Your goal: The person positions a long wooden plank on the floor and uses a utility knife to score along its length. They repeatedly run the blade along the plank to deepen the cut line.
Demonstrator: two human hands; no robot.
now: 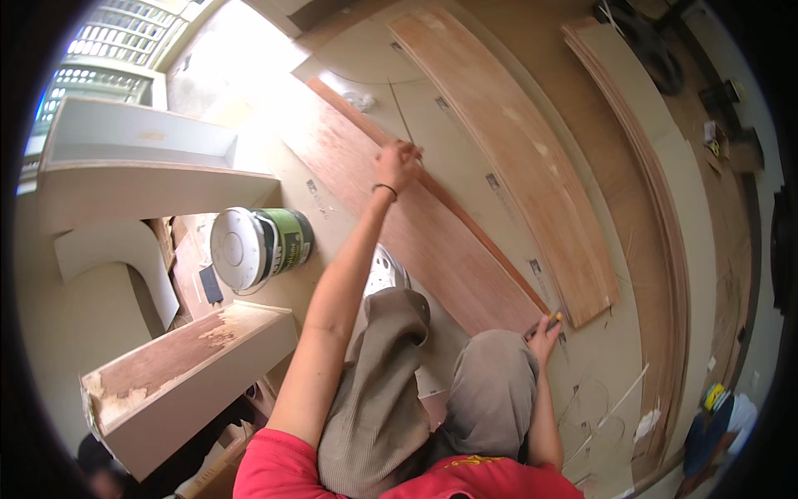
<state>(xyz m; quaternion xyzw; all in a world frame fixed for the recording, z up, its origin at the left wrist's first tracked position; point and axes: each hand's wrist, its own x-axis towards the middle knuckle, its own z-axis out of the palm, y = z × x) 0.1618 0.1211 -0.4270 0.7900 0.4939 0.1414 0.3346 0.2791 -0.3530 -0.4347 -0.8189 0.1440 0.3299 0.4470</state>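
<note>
A long plywood board [449, 249] lies slantwise in front of my knees. Along its right edge runs a narrow reddish-brown wooden strip [474, 224]. My left hand [399, 165] reaches far forward, its fingers closed at this strip toward the board's far half. At the near end of the board, my right hand [544, 334] is closed round a small yellow-and-black tool [554, 318]; its exact kind is too small to tell.
Another wide plank [507, 158] lies to the right, with stacked long boards [640, 158] beyond it. A lidded paint bucket [287, 241] rests on its side at the left, near a white box-like cabinet [158, 187] and a wooden box section [199, 374]. Thin offcuts [619, 399] lie at lower right.
</note>
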